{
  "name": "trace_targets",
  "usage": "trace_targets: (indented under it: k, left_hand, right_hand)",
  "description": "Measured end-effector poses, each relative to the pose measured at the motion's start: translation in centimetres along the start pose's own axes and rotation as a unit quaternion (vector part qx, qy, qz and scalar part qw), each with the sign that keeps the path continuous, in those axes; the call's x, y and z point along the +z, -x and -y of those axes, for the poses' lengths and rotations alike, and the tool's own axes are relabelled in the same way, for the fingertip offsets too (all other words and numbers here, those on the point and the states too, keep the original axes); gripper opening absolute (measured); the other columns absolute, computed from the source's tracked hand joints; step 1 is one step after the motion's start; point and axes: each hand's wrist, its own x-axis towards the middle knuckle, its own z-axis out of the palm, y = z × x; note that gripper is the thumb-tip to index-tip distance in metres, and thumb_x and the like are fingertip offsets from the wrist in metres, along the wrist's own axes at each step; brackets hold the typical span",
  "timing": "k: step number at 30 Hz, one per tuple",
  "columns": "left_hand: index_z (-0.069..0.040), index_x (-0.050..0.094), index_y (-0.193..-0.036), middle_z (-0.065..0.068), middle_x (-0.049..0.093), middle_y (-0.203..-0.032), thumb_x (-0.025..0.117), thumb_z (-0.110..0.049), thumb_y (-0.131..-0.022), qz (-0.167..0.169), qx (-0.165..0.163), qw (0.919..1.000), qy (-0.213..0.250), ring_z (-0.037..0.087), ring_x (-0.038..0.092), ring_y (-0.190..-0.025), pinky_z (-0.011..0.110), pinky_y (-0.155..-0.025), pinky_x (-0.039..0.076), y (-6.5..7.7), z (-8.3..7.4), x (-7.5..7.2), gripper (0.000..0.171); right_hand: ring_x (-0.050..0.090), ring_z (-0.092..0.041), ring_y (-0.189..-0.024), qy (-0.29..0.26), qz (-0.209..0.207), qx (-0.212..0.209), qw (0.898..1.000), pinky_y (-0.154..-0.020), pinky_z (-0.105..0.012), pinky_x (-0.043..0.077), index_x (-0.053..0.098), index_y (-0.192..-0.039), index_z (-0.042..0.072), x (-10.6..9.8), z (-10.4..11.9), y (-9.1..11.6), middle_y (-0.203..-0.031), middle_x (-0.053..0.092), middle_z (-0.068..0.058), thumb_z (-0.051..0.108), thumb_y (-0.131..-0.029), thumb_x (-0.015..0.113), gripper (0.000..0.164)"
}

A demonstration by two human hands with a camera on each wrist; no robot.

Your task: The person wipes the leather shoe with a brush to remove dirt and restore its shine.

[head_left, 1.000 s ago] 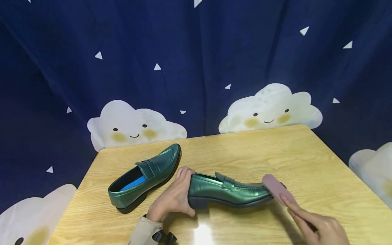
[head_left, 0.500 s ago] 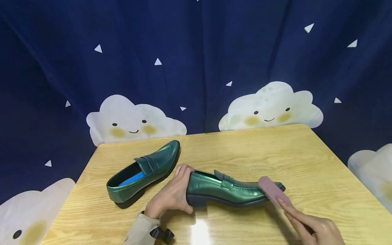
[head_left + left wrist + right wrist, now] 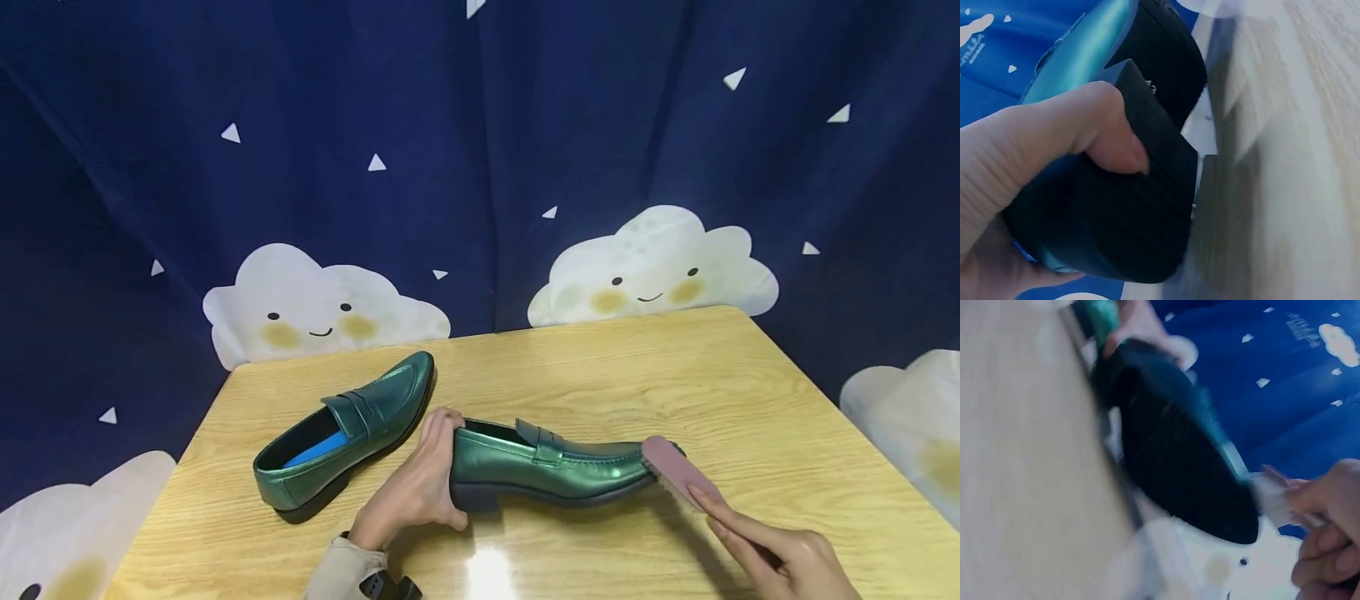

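My left hand (image 3: 416,487) grips a metallic green loafer (image 3: 517,462) round its heel. In the left wrist view the thumb presses on the underside of the black heel (image 3: 1154,219), and the shoe is tilted and raised off the wood. The loafer points right, its dark sole (image 3: 1179,462) facing the right wrist camera. My right hand (image 3: 787,554) holds a pink-backed shoe brush (image 3: 678,471) at its near end, thumb and fingers pinching it. Its bristles lie against the loafer's toe. The brush is blurred and pale in the right wrist view.
A matching green loafer (image 3: 386,404) with a blue insole stands behind and left of my left hand, toe pointing away to the right. All this is on a light wooden table (image 3: 757,400). A navy curtain (image 3: 420,108) with cloud figures hangs right behind its back edge.
The brush slid a little back along the toe toward the heel, then out toward the tip again. My left hand keeps its grip, and the other loafer has stayed put.
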Motion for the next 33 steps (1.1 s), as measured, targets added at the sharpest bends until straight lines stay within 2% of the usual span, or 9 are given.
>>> trace_targets:
  k: [3, 8, 12, 15, 17, 23, 29, 31, 33]
  left_hand:
    - [0.004, 0.036, -0.125, 0.017, 0.034, -0.128, 0.094, -0.024, -0.034, -0.010, 0.005, 0.9999, -0.008, 0.032, 0.034, -0.120, 0.041, -0.092, 0.045, 0.0, 0.1, 0.0, 0.111]
    - [0.004, 0.037, -0.124, 0.018, 0.033, -0.130, 0.095, -0.022, -0.035, -0.016, 0.003, 0.9999, -0.005, 0.032, 0.033, -0.120, 0.041, -0.090, 0.046, 0.1, 0.2, -0.1, 0.110]
    - [0.004, 0.037, -0.125, 0.018, 0.033, -0.131, 0.094, -0.022, -0.036, -0.021, -0.006, 0.9998, -0.001, 0.031, 0.033, -0.119, 0.040, -0.091, 0.045, 0.5, 0.3, -0.2, 0.109]
    - [0.003, 0.038, -0.126, 0.018, 0.032, -0.132, 0.093, -0.022, -0.037, -0.022, -0.003, 0.9997, -0.008, 0.031, 0.033, -0.120, 0.039, -0.090, 0.046, 0.6, 0.3, -0.3, 0.108]
    - [0.003, 0.039, -0.126, 0.017, 0.032, -0.133, 0.093, -0.022, -0.036, -0.026, 0.005, 0.9995, -0.015, 0.032, 0.033, -0.120, 0.039, -0.089, 0.047, 0.6, 0.3, -0.4, 0.108]
    - [0.004, 0.042, -0.123, 0.019, 0.032, -0.131, 0.094, -0.022, -0.036, -0.044, 0.048, 0.9965, -0.051, 0.034, 0.033, -0.121, 0.040, -0.091, 0.045, 0.4, 0.4, -0.5, 0.105]
    - [0.003, 0.044, -0.119, 0.017, 0.034, -0.129, 0.094, -0.026, -0.034, -0.065, 0.067, 0.9917, -0.088, 0.034, 0.034, -0.120, 0.040, -0.092, 0.045, 1.0, 0.8, 0.7, 0.103]
    - [0.002, 0.045, -0.118, 0.016, 0.034, -0.128, 0.094, -0.027, -0.033, -0.072, 0.069, 0.9901, -0.098, 0.033, 0.035, -0.119, 0.039, -0.091, 0.044, 1.4, 0.8, 1.1, 0.102]
    - [0.000, 0.047, -0.115, 0.015, 0.036, -0.127, 0.093, -0.029, -0.032, -0.077, 0.069, 0.9869, -0.124, 0.033, 0.036, -0.118, 0.039, -0.092, 0.043, 1.9, 0.6, 1.5, 0.100]
  right_hand:
    - [0.017, 0.018, -0.048, 0.008, 0.019, 0.027, 0.999, -0.047, -0.005, 0.028, 0.070, -0.120, 0.013, 0.4, 0.2, 0.2, -0.098, 0.068, 0.024, -0.010, -0.069, 0.075, 0.056]
    - [0.017, 0.020, -0.050, -0.017, 0.050, 0.009, 0.999, -0.045, -0.004, 0.026, 0.069, -0.120, 0.014, 1.1, 1.0, 0.2, -0.061, 0.052, 0.027, -0.012, -0.066, 0.075, 0.060]
    - [0.019, 0.019, -0.050, -0.023, 0.023, 0.032, 0.999, -0.046, -0.006, 0.028, 0.072, -0.115, 0.015, 0.9, 0.5, -0.1, -0.076, 0.067, 0.018, -0.014, -0.067, 0.074, 0.056]
    - [0.017, 0.019, -0.050, -0.014, 0.028, 0.054, 0.998, -0.046, -0.007, 0.027, 0.072, -0.116, 0.017, 0.8, 0.3, 0.1, -0.068, 0.060, 0.023, -0.012, -0.069, 0.074, 0.055]
    - [0.016, 0.019, -0.050, 0.004, 0.043, 0.059, 0.997, -0.046, -0.007, 0.026, 0.071, -0.118, 0.020, 0.9, 0.4, 0.1, -0.056, 0.042, 0.028, -0.009, -0.069, 0.075, 0.057]
    - [0.017, 0.009, -0.047, 0.069, 0.079, 0.071, 0.992, -0.046, -0.014, 0.024, 0.066, -0.125, 0.031, 1.3, 0.9, -0.8, -0.056, 0.022, 0.029, 0.003, -0.074, 0.077, 0.059]
    - [0.019, 0.010, -0.047, 0.105, 0.017, 0.045, 0.993, -0.047, -0.015, 0.023, 0.070, -0.120, 0.025, 1.4, 0.6, -1.5, -0.052, 0.043, 0.024, 0.005, -0.072, 0.078, 0.053]
    - [0.019, 0.009, -0.045, 0.113, 0.016, 0.084, 0.990, -0.045, -0.017, 0.023, 0.071, -0.119, 0.024, 1.1, 0.5, -1.2, -0.048, 0.042, 0.022, 0.006, -0.075, 0.077, 0.048]
    - [0.021, 0.005, -0.043, 0.120, 0.067, 0.158, 0.978, -0.046, -0.020, 0.024, 0.070, -0.120, 0.024, 0.6, 0.6, -0.6, -0.047, 0.037, 0.019, 0.011, -0.080, 0.074, 0.042]
